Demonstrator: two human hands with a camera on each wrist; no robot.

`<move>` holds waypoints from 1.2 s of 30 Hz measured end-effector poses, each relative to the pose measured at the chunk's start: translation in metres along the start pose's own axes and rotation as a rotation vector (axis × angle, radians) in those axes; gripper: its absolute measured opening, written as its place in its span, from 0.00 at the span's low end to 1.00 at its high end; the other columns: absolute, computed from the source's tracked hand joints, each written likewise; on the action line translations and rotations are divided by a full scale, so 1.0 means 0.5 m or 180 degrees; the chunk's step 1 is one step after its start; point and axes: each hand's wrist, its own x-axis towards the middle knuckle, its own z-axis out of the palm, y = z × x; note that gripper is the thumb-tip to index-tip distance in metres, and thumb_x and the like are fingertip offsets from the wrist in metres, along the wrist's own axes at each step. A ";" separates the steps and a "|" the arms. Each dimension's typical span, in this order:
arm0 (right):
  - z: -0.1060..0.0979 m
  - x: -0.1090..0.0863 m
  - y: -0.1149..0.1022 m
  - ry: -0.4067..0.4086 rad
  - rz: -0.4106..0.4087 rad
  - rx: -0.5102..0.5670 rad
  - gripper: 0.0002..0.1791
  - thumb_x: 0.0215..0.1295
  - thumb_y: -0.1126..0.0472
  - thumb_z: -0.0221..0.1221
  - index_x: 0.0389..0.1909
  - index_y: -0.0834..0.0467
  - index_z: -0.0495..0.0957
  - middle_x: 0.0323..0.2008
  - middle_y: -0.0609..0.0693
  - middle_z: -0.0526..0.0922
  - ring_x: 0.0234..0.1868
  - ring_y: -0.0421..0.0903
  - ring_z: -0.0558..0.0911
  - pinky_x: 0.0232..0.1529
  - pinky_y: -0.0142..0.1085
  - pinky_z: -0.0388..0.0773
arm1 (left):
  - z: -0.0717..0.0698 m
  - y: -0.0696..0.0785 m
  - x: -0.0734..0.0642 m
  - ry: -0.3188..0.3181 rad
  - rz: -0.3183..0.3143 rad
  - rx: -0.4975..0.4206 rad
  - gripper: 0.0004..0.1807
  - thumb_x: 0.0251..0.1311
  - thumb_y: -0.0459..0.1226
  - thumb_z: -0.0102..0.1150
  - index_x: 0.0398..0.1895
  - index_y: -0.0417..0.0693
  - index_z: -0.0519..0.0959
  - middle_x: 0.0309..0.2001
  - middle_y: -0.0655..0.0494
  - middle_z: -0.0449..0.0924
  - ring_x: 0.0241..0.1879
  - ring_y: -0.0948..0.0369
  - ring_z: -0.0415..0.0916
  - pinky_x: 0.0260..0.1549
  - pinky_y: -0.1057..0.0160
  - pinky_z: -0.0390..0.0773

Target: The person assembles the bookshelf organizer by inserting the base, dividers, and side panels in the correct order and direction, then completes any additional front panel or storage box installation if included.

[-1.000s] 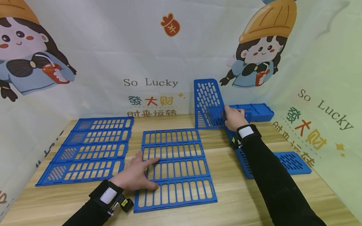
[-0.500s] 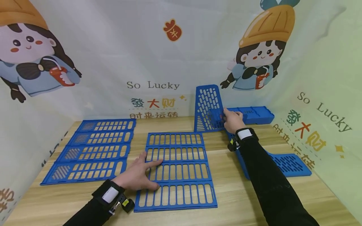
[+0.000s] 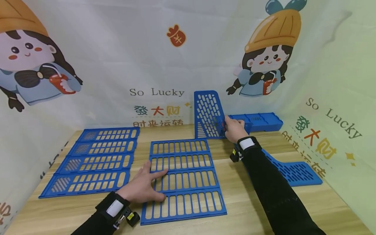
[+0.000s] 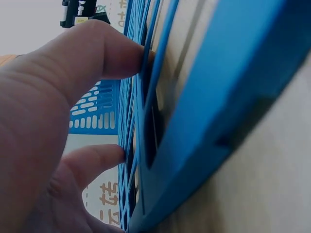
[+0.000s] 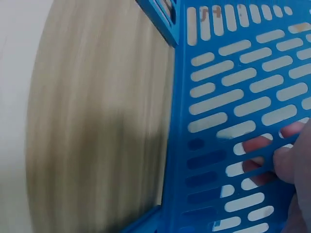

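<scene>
My right hand (image 3: 235, 129) pinches an upright blue perforated plastic panel (image 3: 209, 112) with a sloped corner, near the back of the table. In the right wrist view, fingers show through the slots of that panel (image 5: 180, 121), and the thumb is on the near face. The panel's lower left corner stands at the back right corner of a flat blue slotted panel section (image 3: 185, 170), made of several joined strips. My left hand (image 3: 142, 184) rests on the left side of this section, thumb and fingers spread. The left wrist view shows fingertips touching its bars (image 4: 194, 145).
Several joined blue strips (image 3: 95, 172) lie flat at the left. A stack of blue trough-like parts (image 3: 265, 121) stands at the back right. Another perforated blue panel (image 3: 305, 173) lies at the right, partly hidden by the sleeve. A printed cloth (image 3: 158, 65) hangs behind the table.
My right hand has shifted the upright panel left, toward the back right corner of the slotted section. The left hand stays on the strips. The head view has shifted slightly.
</scene>
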 end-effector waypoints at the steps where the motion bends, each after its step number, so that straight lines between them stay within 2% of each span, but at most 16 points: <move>1: 0.001 0.003 -0.002 0.0009 -0.0024 -0.0022 0.13 0.78 0.74 0.48 0.55 0.62 0.75 0.36 0.57 0.84 0.49 0.62 0.82 0.75 0.65 0.60 | -0.001 -0.001 -0.001 0.0004 0.0007 -0.0002 0.53 0.51 0.55 0.85 0.83 0.59 0.72 0.87 0.22 0.32 0.84 0.20 0.38 0.72 0.14 0.55; 4: 0.002 0.006 -0.005 -0.0039 -0.0123 -0.0150 0.10 0.82 0.71 0.47 0.54 0.62 0.75 0.38 0.59 0.85 0.52 0.62 0.83 0.76 0.66 0.61 | 0.000 -0.008 0.000 0.0025 0.0000 -0.0018 0.54 0.51 0.56 0.85 0.83 0.59 0.72 0.87 0.21 0.34 0.83 0.18 0.38 0.73 0.13 0.52; 6: -0.006 0.001 0.003 -0.0089 -0.0147 -0.0247 0.13 0.85 0.68 0.49 0.62 0.62 0.75 0.48 0.61 0.88 0.59 0.63 0.83 0.78 0.67 0.61 | 0.002 -0.010 -0.002 0.0040 -0.0031 -0.0045 0.55 0.50 0.57 0.85 0.83 0.60 0.72 0.86 0.20 0.35 0.82 0.17 0.38 0.73 0.13 0.50; 7: -0.014 -0.003 0.009 -0.0108 -0.0138 -0.0285 0.10 0.86 0.65 0.51 0.60 0.61 0.75 0.50 0.61 0.87 0.60 0.64 0.82 0.77 0.68 0.60 | 0.003 -0.012 -0.001 0.0039 -0.0044 -0.0052 0.55 0.50 0.57 0.85 0.83 0.60 0.72 0.86 0.20 0.35 0.82 0.16 0.38 0.73 0.12 0.49; 9: -0.033 -0.014 0.031 -0.0144 -0.0038 -0.0381 0.15 0.86 0.60 0.55 0.66 0.59 0.76 0.61 0.63 0.85 0.69 0.66 0.78 0.78 0.70 0.58 | 0.004 -0.011 -0.001 0.0018 -0.0078 -0.0062 0.57 0.49 0.57 0.86 0.84 0.61 0.69 0.86 0.19 0.35 0.81 0.15 0.38 0.74 0.12 0.48; 11: -0.053 -0.028 0.059 -0.0164 0.0142 -0.0444 0.21 0.84 0.57 0.59 0.71 0.59 0.76 0.68 0.66 0.80 0.73 0.70 0.73 0.77 0.72 0.59 | 0.003 -0.011 0.000 0.0007 -0.0074 -0.0047 0.60 0.48 0.58 0.86 0.86 0.61 0.67 0.85 0.17 0.35 0.82 0.15 0.35 0.75 0.13 0.43; 13: -0.068 -0.041 0.088 -0.0203 0.0308 -0.0462 0.23 0.83 0.56 0.59 0.72 0.61 0.75 0.70 0.70 0.77 0.73 0.72 0.72 0.75 0.71 0.64 | 0.001 -0.016 0.003 -0.0014 -0.0026 -0.0021 0.62 0.47 0.61 0.86 0.87 0.60 0.66 0.84 0.16 0.35 0.83 0.17 0.33 0.76 0.14 0.39; 15: -0.077 -0.051 0.113 -0.0237 0.0379 -0.0415 0.24 0.85 0.57 0.58 0.73 0.64 0.74 0.69 0.72 0.77 0.71 0.73 0.75 0.71 0.68 0.72 | -0.001 -0.023 0.005 -0.0008 0.0028 -0.0010 0.63 0.46 0.64 0.86 0.86 0.60 0.66 0.84 0.16 0.36 0.84 0.20 0.30 0.79 0.17 0.33; 19: -0.083 -0.066 0.134 -0.0145 0.0265 -0.0216 0.18 0.87 0.63 0.53 0.69 0.68 0.76 0.62 0.72 0.84 0.61 0.69 0.85 0.60 0.62 0.83 | 0.002 -0.046 0.017 0.0046 0.0152 -0.0026 0.63 0.44 0.71 0.82 0.84 0.61 0.70 0.85 0.18 0.37 0.86 0.24 0.30 0.80 0.20 0.32; 21: -0.083 -0.069 0.130 -0.0042 0.0207 -0.0171 0.15 0.86 0.68 0.51 0.65 0.68 0.78 0.59 0.70 0.87 0.57 0.67 0.88 0.56 0.60 0.85 | 0.005 -0.053 0.021 0.0084 0.0173 -0.0050 0.61 0.44 0.72 0.81 0.84 0.63 0.71 0.86 0.20 0.37 0.87 0.26 0.30 0.81 0.20 0.34; 24: -0.081 -0.070 0.118 0.0050 0.0226 -0.0179 0.17 0.82 0.74 0.51 0.64 0.66 0.79 0.60 0.69 0.88 0.59 0.67 0.88 0.55 0.59 0.87 | 0.002 -0.041 0.018 0.0075 0.0165 -0.0029 0.60 0.45 0.69 0.82 0.83 0.63 0.71 0.86 0.19 0.37 0.87 0.25 0.31 0.79 0.17 0.37; 26: -0.078 -0.067 0.108 -0.0016 0.0262 -0.0158 0.21 0.79 0.77 0.51 0.67 0.66 0.77 0.63 0.70 0.86 0.64 0.67 0.86 0.58 0.58 0.87 | -0.001 -0.030 0.015 0.0048 0.0142 -0.0009 0.58 0.46 0.65 0.84 0.83 0.64 0.71 0.86 0.20 0.37 0.87 0.25 0.33 0.77 0.15 0.42; 31: -0.055 -0.044 0.081 -0.0170 0.0078 -0.0283 0.26 0.77 0.79 0.51 0.72 0.65 0.76 0.66 0.69 0.85 0.67 0.66 0.85 0.63 0.57 0.86 | -0.001 -0.009 0.011 0.0010 0.0118 0.0066 0.56 0.47 0.60 0.85 0.83 0.63 0.72 0.87 0.22 0.38 0.87 0.26 0.37 0.78 0.17 0.50; 33: -0.044 -0.035 0.066 -0.0180 0.0033 -0.0298 0.26 0.77 0.79 0.52 0.71 0.64 0.77 0.64 0.68 0.86 0.66 0.66 0.85 0.60 0.56 0.87 | 0.000 -0.005 0.011 0.0015 0.0130 0.0065 0.56 0.48 0.59 0.85 0.83 0.62 0.72 0.87 0.21 0.38 0.87 0.27 0.37 0.79 0.19 0.48; 36: -0.023 -0.023 0.037 -0.0257 -0.0056 -0.0195 0.26 0.77 0.78 0.52 0.71 0.63 0.78 0.64 0.66 0.87 0.65 0.64 0.86 0.50 0.49 0.84 | 0.000 -0.003 0.008 0.0017 0.0114 0.0051 0.56 0.48 0.58 0.85 0.83 0.61 0.72 0.87 0.21 0.38 0.87 0.27 0.36 0.80 0.19 0.47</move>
